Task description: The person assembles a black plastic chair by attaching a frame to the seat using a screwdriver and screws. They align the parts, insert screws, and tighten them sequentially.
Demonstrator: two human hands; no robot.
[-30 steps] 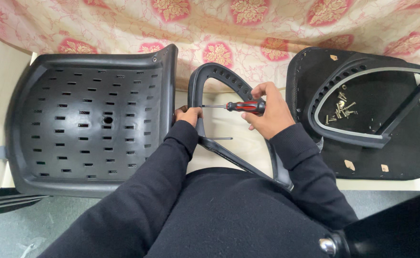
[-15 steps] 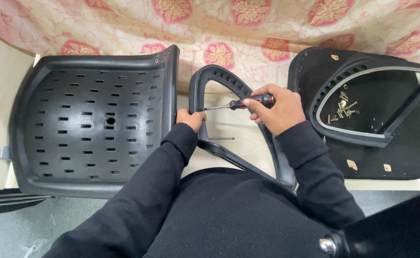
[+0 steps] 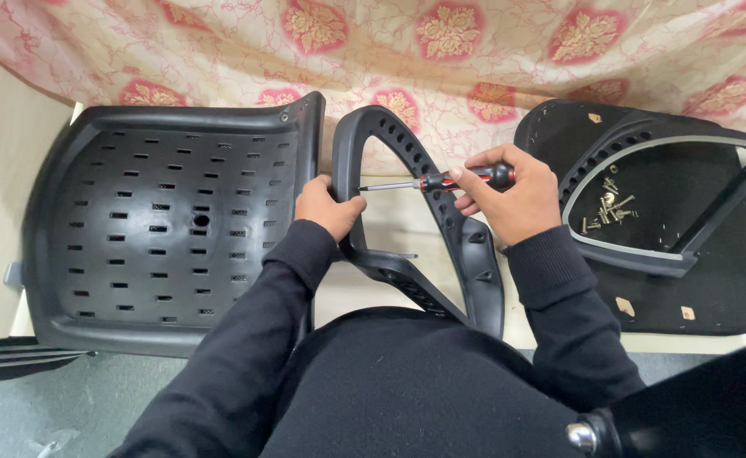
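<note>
right hand | slid back along screwdriver handle | tip now at armrest inner edge

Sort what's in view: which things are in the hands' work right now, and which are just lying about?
In hand:
- black armrest frame, gripped by the left hand
- red-and-black screwdriver, held by the right hand, tip at the frame's inner edge

Lying about:
- slotted black chair back, left
- seat pad, right, with a second armrest on it
- loose screws on the pad
- floral cloth
</note>
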